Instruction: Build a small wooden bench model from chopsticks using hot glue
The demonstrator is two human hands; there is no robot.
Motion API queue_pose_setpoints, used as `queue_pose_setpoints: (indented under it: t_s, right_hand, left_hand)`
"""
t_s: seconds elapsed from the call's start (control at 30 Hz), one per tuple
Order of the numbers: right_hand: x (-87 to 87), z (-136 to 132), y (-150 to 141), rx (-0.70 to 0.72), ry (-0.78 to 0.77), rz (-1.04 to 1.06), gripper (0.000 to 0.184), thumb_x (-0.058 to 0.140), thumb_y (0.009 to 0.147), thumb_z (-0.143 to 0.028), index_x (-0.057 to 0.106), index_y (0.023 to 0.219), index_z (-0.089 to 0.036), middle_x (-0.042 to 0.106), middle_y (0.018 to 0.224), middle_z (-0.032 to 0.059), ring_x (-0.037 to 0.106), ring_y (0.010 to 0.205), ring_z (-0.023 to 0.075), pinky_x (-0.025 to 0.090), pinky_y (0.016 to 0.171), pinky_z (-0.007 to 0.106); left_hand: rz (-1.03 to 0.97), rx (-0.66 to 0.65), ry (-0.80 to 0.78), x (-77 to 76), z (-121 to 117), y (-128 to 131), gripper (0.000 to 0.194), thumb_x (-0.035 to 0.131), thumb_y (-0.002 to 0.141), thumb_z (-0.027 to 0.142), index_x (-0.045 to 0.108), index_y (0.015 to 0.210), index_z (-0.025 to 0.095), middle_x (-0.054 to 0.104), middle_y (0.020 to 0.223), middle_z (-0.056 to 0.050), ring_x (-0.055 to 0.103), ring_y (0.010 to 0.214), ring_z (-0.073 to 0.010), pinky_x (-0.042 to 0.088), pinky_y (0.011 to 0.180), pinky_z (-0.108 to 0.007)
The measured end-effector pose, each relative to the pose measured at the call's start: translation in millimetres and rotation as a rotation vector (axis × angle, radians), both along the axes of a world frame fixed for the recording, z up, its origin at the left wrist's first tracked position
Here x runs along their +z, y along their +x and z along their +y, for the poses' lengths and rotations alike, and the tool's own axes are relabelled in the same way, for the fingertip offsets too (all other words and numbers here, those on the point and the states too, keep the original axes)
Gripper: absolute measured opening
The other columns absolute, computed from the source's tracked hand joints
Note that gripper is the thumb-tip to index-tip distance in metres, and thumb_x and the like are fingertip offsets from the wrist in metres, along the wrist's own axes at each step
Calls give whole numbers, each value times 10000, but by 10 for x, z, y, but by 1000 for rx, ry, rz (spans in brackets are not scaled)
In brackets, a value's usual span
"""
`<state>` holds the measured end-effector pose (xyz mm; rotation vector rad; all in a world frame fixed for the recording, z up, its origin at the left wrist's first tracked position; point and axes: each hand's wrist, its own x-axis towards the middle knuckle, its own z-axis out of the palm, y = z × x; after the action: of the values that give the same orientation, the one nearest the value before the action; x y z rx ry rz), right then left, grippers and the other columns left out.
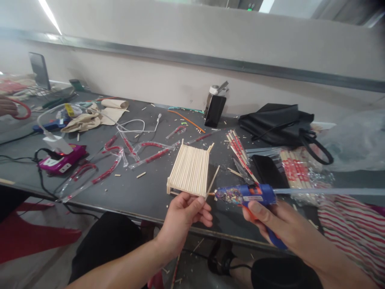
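A small frame of pale wooden sticks (191, 168), laid side by side like a slatted bench, stands on the dark table. My left hand (188, 210) pinches its near edge between thumb and fingers. In my right hand (276, 220) is a blue and orange hot glue gun (251, 195), with a long clear glue stick (325, 191) coming out of its back. The glue gun's nozzle points left and sits at the near right corner of the stick frame; whether they touch I cannot tell. A loose stick (214, 179) leans beside that corner.
Wrapped red chopsticks (239, 150), a black phone (268, 170) and a black bag (276, 122) lie to the right. Empty red-printed wrappers (153, 154) and a purple power strip (61, 160) are left. Another phone (215, 111) leans at the back. Another person's hand (7, 107) shows far left.
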<state>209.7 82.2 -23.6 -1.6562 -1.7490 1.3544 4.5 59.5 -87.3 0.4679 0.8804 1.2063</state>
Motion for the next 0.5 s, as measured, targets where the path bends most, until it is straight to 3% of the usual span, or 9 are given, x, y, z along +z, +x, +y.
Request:
queue_pose_setpoints:
  t_s: [0.5]
  right_hand:
    - [24,-4,-23,9,3,14,509,490,834,-673,609,750,-185,521,611,-4,449,479,98,374,424,228]
  left_hand:
    - [13,-14,9,-16,-1,-4,219,701,798,288,582,779,106,669,736,-64,629,575,-131,531,569,-269]
